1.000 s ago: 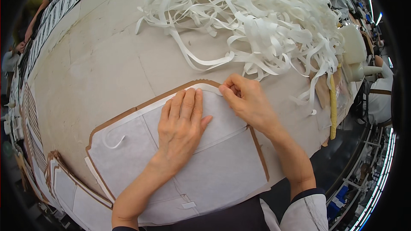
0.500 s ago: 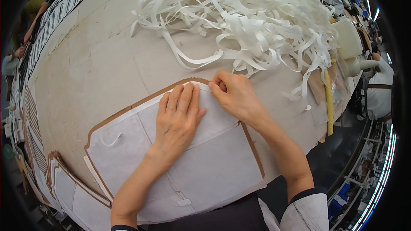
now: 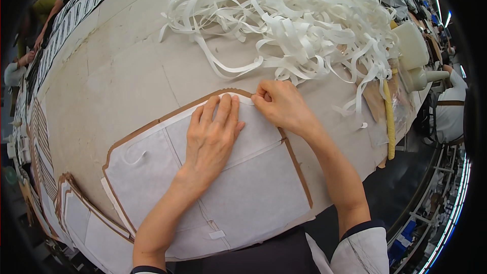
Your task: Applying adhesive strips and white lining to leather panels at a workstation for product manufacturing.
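Observation:
A large white lined panel with a brown edge lies in front of me on the table. White tape runs along its far edge, just inside the brown border. My left hand lies flat on the panel, fingers stretched, the tips pressing on the tape. At the panel's far right corner my right hand is closed in a pinch on the white tape; the tape's end is hidden by the fingers. A small curl of white tape lies on the panel's left part.
A big tangled heap of white tape strips covers the far side of the table. White plastic bottles and a yellow roll lie at the right edge. More brown-edged panels are stacked at the lower left. Other people are in the background.
My right hand has moved slightly right and away along the panel's edge, still pinching the tape. My left hand has shifted a little; its fingers stay on the panel.

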Motion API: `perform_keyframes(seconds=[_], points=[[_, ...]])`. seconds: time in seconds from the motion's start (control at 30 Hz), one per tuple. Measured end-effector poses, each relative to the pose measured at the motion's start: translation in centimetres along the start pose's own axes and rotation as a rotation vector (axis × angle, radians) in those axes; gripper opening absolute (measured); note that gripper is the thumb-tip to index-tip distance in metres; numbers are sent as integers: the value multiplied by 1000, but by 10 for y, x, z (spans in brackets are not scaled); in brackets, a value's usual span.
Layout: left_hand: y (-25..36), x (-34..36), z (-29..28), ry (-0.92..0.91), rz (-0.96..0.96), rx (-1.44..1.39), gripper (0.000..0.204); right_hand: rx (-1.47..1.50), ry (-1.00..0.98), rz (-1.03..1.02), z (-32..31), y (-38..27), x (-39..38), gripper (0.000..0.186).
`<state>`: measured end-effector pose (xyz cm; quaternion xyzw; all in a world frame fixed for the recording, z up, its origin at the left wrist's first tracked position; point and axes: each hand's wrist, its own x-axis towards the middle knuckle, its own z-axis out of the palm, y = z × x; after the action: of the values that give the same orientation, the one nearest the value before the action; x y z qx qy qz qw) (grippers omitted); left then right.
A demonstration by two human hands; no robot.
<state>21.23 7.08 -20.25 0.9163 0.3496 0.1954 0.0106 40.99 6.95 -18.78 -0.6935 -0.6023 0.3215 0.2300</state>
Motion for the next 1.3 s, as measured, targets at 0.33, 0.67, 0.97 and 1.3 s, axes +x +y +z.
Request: perform_keyframes(seconds=[0.33, 0.67, 0.97, 1.3], points=[[21, 7, 7, 45, -16, -80, 52, -50, 31, -32, 3, 0, -3, 24], [31, 8, 7, 73, -52, -176, 48, 130, 154, -139, -10, 22, -51, 12], [34, 11, 5, 34, -81, -180, 44, 120, 215, -194, -4, 29, -52, 12], [28, 1, 10, 96, -50, -73, 41, -141, 371, -510, 19, 25, -43, 25]])
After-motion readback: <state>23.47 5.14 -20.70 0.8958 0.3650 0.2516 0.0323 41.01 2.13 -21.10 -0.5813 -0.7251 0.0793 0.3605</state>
